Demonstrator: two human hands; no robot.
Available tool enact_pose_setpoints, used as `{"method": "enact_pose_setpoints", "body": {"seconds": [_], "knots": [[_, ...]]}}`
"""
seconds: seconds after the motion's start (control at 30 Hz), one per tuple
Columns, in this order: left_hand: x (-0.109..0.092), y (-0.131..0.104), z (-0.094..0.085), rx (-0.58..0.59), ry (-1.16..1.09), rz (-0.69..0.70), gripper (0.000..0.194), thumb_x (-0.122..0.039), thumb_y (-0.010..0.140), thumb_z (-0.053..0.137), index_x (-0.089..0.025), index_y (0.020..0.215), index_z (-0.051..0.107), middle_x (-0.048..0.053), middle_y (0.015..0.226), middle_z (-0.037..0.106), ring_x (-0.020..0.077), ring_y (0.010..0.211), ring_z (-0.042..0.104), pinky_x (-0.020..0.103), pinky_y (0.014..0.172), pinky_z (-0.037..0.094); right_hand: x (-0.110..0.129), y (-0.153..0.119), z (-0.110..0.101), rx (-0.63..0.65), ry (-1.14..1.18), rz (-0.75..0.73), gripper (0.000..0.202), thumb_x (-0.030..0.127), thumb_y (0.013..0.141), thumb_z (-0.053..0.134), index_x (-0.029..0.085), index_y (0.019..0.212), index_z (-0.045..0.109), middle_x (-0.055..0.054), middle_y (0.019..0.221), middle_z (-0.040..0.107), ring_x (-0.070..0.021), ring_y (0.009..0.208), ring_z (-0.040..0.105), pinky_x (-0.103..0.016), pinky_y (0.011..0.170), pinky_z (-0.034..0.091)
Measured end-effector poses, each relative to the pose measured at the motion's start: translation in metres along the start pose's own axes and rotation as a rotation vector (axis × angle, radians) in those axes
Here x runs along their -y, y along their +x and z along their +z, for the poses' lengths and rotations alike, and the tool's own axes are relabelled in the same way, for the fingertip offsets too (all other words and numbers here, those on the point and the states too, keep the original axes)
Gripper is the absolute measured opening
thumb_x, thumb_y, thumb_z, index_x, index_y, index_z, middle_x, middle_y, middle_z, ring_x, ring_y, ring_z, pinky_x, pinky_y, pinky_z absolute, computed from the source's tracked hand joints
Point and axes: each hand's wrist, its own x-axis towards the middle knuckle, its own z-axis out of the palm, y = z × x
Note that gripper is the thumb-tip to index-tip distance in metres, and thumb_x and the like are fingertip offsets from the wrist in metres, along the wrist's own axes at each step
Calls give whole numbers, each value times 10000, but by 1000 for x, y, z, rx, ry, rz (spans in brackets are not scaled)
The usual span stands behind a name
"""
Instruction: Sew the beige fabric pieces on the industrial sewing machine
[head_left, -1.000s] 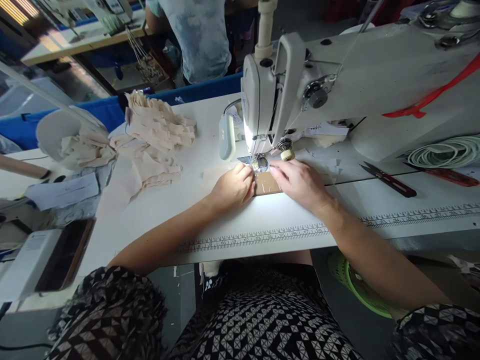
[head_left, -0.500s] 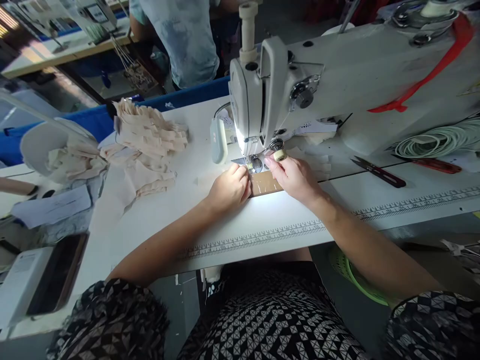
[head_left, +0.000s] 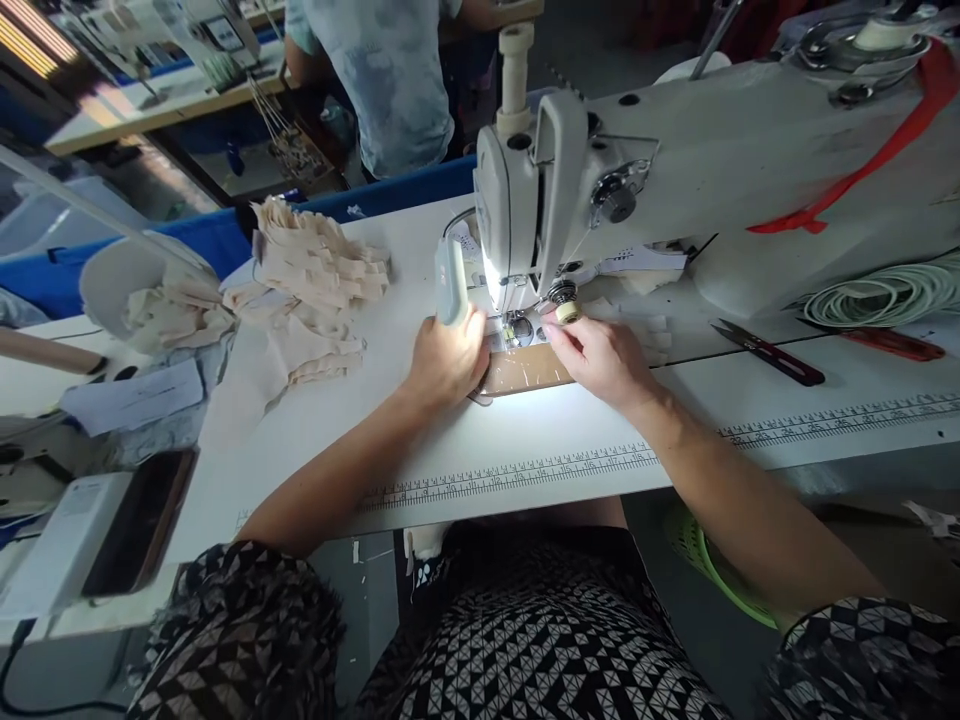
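Left hand: curled at brown panel's left end, apparently steadying; grip hidden | Right hand: fingertips gathered beside foot, likely guiding; contents unclear | Panel: inside table's front edge | Snips: rightward, probably for reach

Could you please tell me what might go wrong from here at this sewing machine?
The left hand and right hand are both close to the presser foot, so a fingertip could get caught if the machine runs. The snips lie with blades apart, tips towards the right hand, which might get nicked if it swings outward.
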Motion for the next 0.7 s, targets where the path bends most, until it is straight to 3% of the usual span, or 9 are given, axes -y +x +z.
{"method": "enact_pose_setpoints", "body": {"seconds": [0.17,0.33,0.5,0.6,0.7], "knots": [[12,-1,-17,19,91,-328,211,-293,984,533,-185,827,622,106,870,665,227,744,591,345,647,441,11,-5,10,70,67,-143,341,303,1050,456,189,1143,763,-84,983,805,-202,816,690,-330,728,468],[-4,-8,-49,111,-223,-346,359,-337,958,514,-209,622,526,4,596,530,150,575,461,298,567,357,32,-7,13,176,93,-63,256,382,1006,590,187,1074,742,-69,980,748,-198,846,661,-332,730,464],[-40,-30,-73,59,-466,-300,379,-422,977,559,-193,685,635,24,709,662,150,675,572,258,589,438,44,-7,17,193,108,-16,386,561,912,689,194,1031,705,-80,1008,736,-221,850,666,-334,704,470],[-49,-42,-77,80,-574,-335,372,-478,994,582,-192,797,715,42,778,718,165,727,630,260,623,490,42,-6,18,143,226,-71,254,434,946,621,206,1028,699,-84,1036,765,-226,872,685,-335,712,485],[-39,-53,-80,60,-669,-494,388,-524,991,580,-187,853,713,29,730,694,161,663,627,259,590,489,42,-6,10,157,411,-83,165,309,956,562,213,1028,676,-52,881,766,-202,779,686,-327,703,507]]}}
